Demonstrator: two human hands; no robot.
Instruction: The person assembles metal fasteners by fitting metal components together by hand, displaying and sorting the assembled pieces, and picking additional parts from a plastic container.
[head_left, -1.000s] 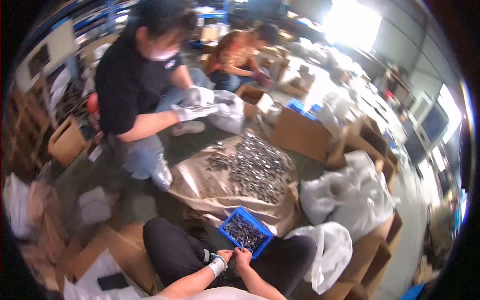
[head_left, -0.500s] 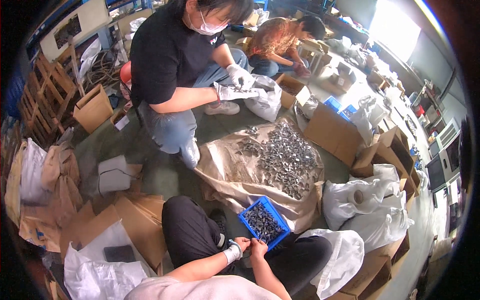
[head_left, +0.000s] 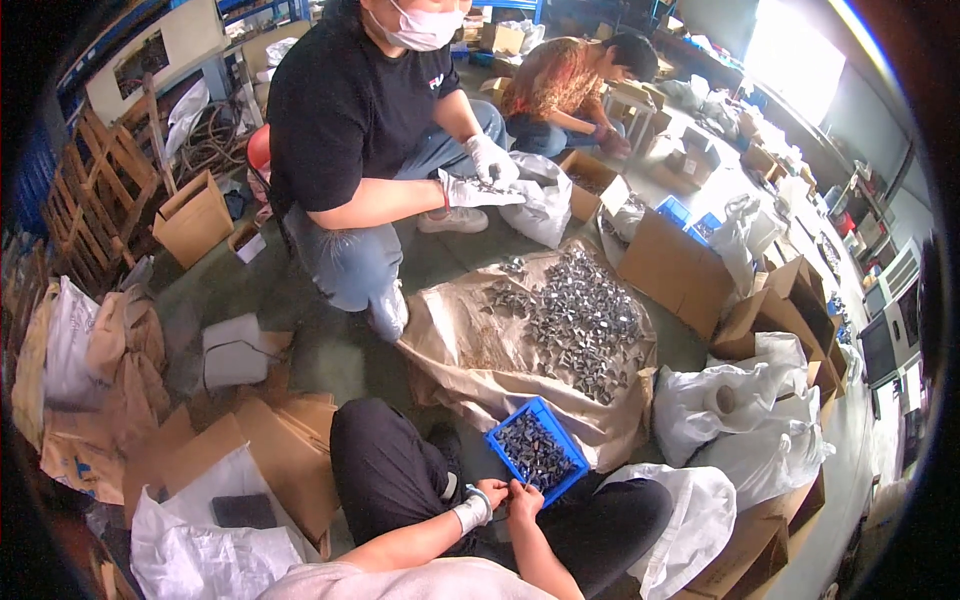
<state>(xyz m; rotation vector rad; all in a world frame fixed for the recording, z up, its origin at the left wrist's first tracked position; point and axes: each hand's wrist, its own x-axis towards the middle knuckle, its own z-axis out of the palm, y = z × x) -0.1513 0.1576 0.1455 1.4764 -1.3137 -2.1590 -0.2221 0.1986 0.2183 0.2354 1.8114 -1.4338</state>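
My left hand (head_left: 489, 492) and my right hand (head_left: 523, 499) meet above my lap with fingertips pinched close together. Whatever they pinch is too small to make out; a tiny dark sliver shows at the fingertips. Just beyond them a blue plastic bin (head_left: 570, 486), tilted, rests by my legs, filled with small dark metal pieces (head_left: 533, 448). A white band wraps my left wrist. Farther off, a brown sheet (head_left: 450, 335) on the floor carries a spread heap of small grey metal pieces (head_left: 585, 320).
Opposite me a masked person (head_left: 340, 130) in white gloves holds small pieces over a white sack (head_left: 540, 205). Another person (head_left: 560, 90) crouches behind. Full white sacks (head_left: 750, 420) and cardboard boxes (head_left: 670, 270) stand right; flattened cardboard (head_left: 270, 450) and a white bag (head_left: 210, 545) lie left.
The whole view has shifted slightly. The masked person opposite has raised their head, gloved hands still together. My hands stay pinched together at the bin's near edge.
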